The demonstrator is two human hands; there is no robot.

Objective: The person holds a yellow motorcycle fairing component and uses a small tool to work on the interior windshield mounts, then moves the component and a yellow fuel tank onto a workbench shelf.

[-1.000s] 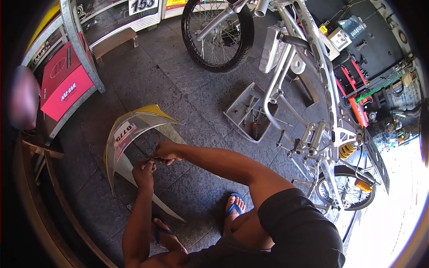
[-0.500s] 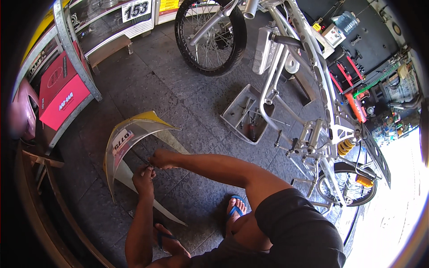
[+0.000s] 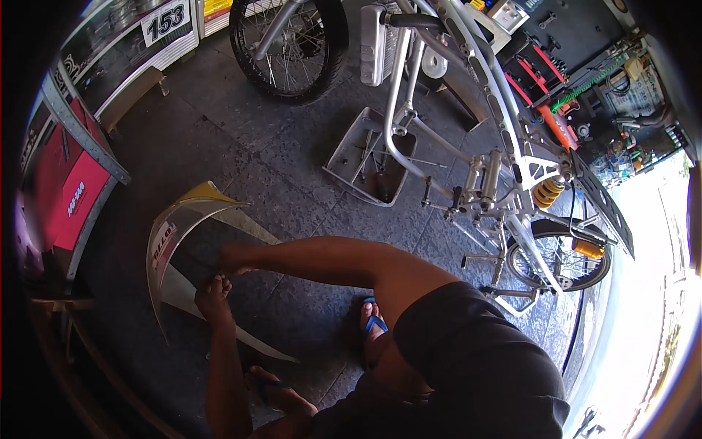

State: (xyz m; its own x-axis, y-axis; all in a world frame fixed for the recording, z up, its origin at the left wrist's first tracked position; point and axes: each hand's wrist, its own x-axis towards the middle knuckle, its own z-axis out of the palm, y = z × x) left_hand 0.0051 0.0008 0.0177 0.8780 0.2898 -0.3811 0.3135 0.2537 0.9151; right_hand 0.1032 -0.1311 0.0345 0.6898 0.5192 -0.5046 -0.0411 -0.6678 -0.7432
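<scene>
Low in front of me is a curved yellow-and-white fairing panel (image 3: 155,233), its hollow side toward me and a sticker on its inner face. My left hand (image 3: 213,296) is closed, fingers curled, just inside the panel's curve. Close above it, my right hand (image 3: 238,258) is also closed, dark and slightly blurred. Whatever lies between my fingers is too small and shadowed to make out. Both hands are over the gap between the panel's two long pointed ends.
Right of the panel a grey tray (image 3: 401,192) of tools sits on the dark tiled floor (image 3: 292,164). Beyond it stands a stripped motorcycle frame (image 3: 504,117) with its front wheel (image 3: 336,51). A red box (image 3: 69,194) rests on a metal rack at left; my sandalled feet are below.
The view has shifted, so the motorcycle, tray and panel appear farther left and mostly higher. My hands remain close together inside the panel's curve; a dark thin piece seen at the right hand is now lost in shadow.
</scene>
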